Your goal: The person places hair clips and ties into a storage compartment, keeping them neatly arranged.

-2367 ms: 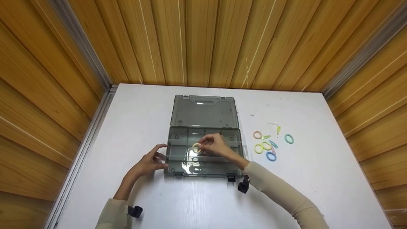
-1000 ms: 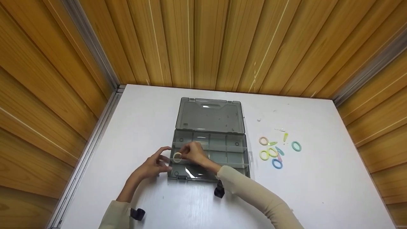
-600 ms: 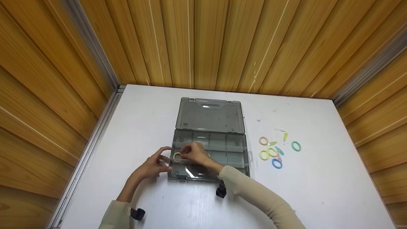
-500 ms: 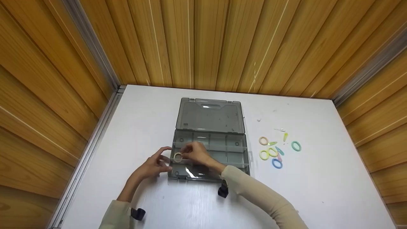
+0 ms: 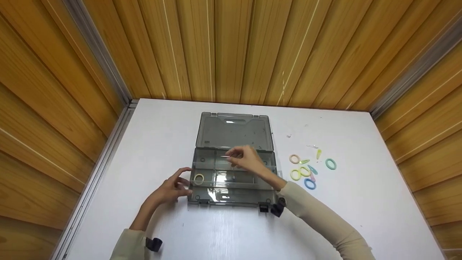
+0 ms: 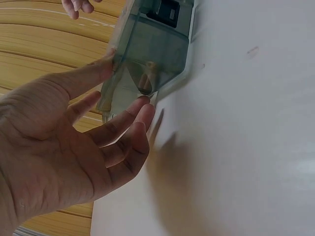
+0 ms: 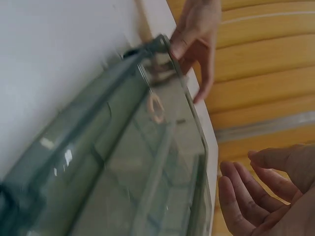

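Observation:
A pale cream hair tie (image 5: 198,179) lies in the left compartment of the middle row of a smoky-grey divided plastic box (image 5: 234,195). The box's lid (image 5: 234,131) is folded back flat on the table. My left hand (image 5: 169,189) touches the box's left wall with spread fingertips and thumb; the left wrist view shows the box's side wall (image 6: 157,46) against them. Above the back row hovers my right hand (image 5: 249,160), its fingers loosely bent and nothing between them. In the right wrist view, this right hand (image 7: 268,191) is apart from the box.
To the right of the box lie loose hair ties: peach (image 5: 294,159), yellow (image 5: 295,174), blue (image 5: 310,183) and teal (image 5: 330,164). Small snap clips lie among them, including a yellow clip (image 5: 318,154) and a teal clip (image 5: 312,169). Wood-patterned walls (image 5: 231,50) border the white table (image 5: 216,234).
My right hand has let go of the cream hair tie in the left middle compartment and moved up and right. The left hand has stayed at the box's left side.

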`<state>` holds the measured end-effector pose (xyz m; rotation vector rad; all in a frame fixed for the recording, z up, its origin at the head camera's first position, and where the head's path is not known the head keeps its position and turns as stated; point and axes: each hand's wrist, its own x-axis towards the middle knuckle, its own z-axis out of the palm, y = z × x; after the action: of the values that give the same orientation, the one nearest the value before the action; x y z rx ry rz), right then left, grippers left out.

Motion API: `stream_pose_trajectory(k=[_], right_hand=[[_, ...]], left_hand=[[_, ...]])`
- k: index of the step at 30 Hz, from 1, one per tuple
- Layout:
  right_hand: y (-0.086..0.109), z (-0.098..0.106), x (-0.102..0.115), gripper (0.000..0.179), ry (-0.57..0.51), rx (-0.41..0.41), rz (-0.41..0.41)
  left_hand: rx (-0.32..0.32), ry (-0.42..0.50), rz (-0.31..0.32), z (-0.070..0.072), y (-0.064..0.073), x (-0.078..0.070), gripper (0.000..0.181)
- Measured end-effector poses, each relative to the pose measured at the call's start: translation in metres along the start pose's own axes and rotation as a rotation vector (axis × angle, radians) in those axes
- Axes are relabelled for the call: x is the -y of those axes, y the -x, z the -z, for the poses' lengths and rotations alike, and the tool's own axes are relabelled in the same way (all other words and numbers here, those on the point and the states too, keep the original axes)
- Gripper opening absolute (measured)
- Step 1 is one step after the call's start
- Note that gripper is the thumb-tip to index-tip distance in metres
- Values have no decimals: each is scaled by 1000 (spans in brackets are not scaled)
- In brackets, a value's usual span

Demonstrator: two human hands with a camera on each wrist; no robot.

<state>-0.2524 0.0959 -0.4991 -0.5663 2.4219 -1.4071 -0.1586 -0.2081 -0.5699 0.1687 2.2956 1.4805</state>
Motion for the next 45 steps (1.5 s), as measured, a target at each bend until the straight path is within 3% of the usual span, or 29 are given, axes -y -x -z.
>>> stream_pose_trajectory(k=[6, 11, 17, 23, 27, 31, 39, 45], right_hand=[[13, 56, -20, 20, 81, -116, 16], [33, 106, -46, 23, 78, -211, -4], [65, 164, -88, 32, 84, -301, -137], [85, 205, -129, 37, 127, -360, -291], [97, 222, -151, 40, 107, -393, -394], [107, 231, -171, 41, 111, -410, -444], [119, 232, -194, 40, 175, -476, -518], [124, 230, -207, 44, 186, -477, -584]], left_hand=[[-20, -19, 37, 0, 0, 2, 79], [-25, -30, 24, -2, 0, 4, 78], [-18, -31, 10, -3, -1, 4, 78], [-18, -18, -1, 1, 1, 3, 77], [-10, -16, -7, 2, 2, 4, 77], [-11, -21, 8, 2, 3, 5, 78], [-9, -20, -6, 1, 1, 3, 78], [3, -20, -14, 1, 1, 2, 78]])
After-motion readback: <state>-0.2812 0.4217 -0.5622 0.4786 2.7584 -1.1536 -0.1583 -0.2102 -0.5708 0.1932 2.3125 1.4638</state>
